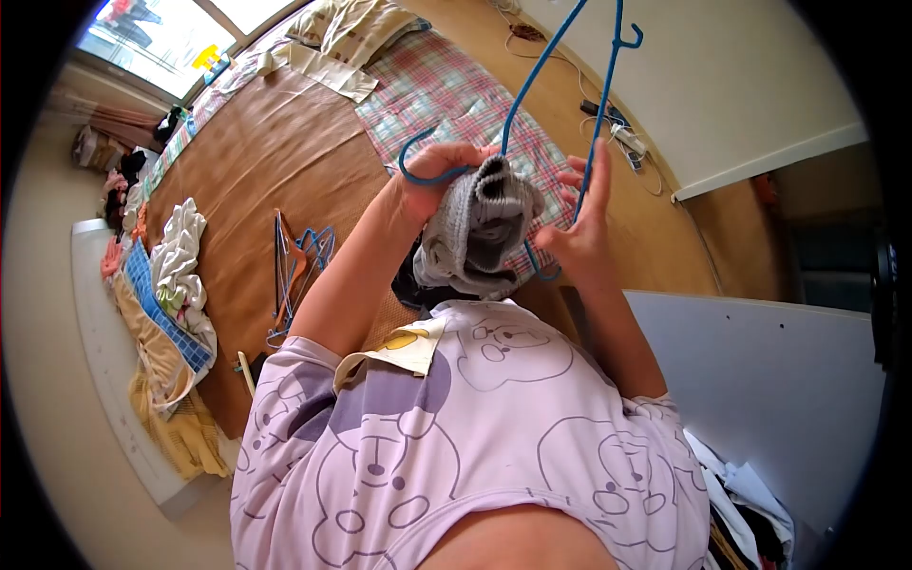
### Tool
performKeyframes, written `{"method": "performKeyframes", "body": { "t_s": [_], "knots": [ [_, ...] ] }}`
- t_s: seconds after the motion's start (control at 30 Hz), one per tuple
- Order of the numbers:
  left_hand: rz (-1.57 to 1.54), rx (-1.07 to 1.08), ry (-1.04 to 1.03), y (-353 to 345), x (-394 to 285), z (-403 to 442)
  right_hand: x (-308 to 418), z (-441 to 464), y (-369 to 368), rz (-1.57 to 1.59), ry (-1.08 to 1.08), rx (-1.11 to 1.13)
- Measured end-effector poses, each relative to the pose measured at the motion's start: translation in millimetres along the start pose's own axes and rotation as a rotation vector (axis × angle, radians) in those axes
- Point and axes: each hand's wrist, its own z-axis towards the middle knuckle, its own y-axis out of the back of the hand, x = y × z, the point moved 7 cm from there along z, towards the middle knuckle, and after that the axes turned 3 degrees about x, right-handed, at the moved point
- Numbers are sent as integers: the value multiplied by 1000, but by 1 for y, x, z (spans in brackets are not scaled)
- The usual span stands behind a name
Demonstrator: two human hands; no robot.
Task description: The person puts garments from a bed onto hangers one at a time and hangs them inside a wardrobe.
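Observation:
A bunched grey knitted garment [475,233] hangs below my left hand [432,180], whose fingers are wrapped at its upper edge by the hook of a blue hanger [518,100]. The hanger's frame rises past the top of the view, and part of it runs down behind the garment. My right hand [584,223] is at the right side of the hanger, with fingers spread and the blue wire passing by them. Something black lies under the garment.
A brown mat [275,142] and a plaid cloth [427,85] cover the bed. Several hangers [294,271] lie left of my forearm. Clothes [180,256] are piled along the left edge. A power strip [627,140] lies on the floor; a pale panel [760,370] stands at the right.

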Motion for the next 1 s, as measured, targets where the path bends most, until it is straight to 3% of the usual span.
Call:
{"method": "performKeyframes", "body": {
  "t_s": [0.03,0.1,0.17,0.23,0.3,0.33,0.37,0.43,0.47,0.5,0.53,0.57,0.63,0.7,0.77,0.8,0.83,0.87,0.9,0.97,1.0],
  "knots": [
    [4,-20,-16,0,-4,2,-1,3,3,-1,-1,-7],
    [95,-93,-44,-1,-13,7,14,11,-9,-362,205,157],
    [79,-64,-16,-7,-12,16,17,15,-7,-391,154,97],
    [63,-33,10,-12,-14,22,-4,24,-1,-426,-107,43],
    [96,47,74,-18,-18,24,-2,34,6,-406,-59,-12],
    [44,114,10,-12,-25,24,-8,39,13,-280,-90,-18],
    [103,38,-41,-6,-32,20,-14,45,16,-155,-121,-24],
    [37,-10,-269,0,-46,19,-17,58,23,-7,-151,-99],
    [214,-328,-518,0,-54,7,-4,66,31,74,-265,-198],
    [216,-323,-518,-3,-43,5,0,69,37,156,-375,-297],
    [438,-603,-837,0,-52,-20,17,78,41,3,-109,-256],
    [662,-887,-1151,-8,-51,-50,17,85,45,2,-106,-260],
    [1121,-807,-1374,-30,-12,-60,34,97,56,-38,-1,-366],
    [1488,-586,-1169,-43,38,-38,56,106,50,-23,73,-358],
    [1558,-551,-854,-39,73,-12,59,113,42,262,-23,-447],
    [1557,-555,-863,-29,79,-4,73,114,35,210,37,-490],
    [1520,-694,-875,-5,78,2,84,116,27,211,42,-483],
    [1479,-831,-884,0,71,0,92,116,21,343,55,-479],
    [1476,-834,-890,1,66,2,96,117,16,474,65,-475],
    [808,-675,-482,32,71,20,96,120,14,474,49,-470],
    [788,-655,-444,36,72,23,96,123,16,489,105,-475]
  ]
}}
